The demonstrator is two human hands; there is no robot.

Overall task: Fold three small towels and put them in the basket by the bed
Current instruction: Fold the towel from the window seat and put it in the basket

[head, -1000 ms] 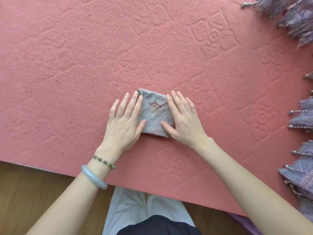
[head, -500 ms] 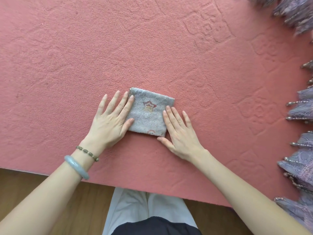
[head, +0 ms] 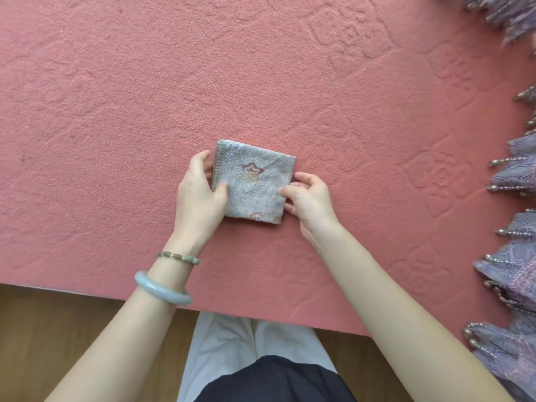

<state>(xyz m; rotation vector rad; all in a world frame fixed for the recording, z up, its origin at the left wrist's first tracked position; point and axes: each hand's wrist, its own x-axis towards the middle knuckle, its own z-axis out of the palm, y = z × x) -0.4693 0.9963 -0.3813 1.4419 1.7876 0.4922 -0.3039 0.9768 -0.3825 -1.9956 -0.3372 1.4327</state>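
Note:
A small grey-blue towel, folded into a square with a red and yellow star motif on top, lies on the pink bed cover. My left hand grips its left edge, thumb on top and fingers curled under the side. My right hand pinches the right edge, thumb on top and fingers at the side. No other towels and no basket are in view.
The bed's near edge runs along the bottom, with wooden floor below it. Purple fabric with beaded fringe lies along the right side of the bed. My legs stand against the bed edge.
Both hands were flat, pressing on the folded towel. They have slid outward to its left and right edges and now curl around them.

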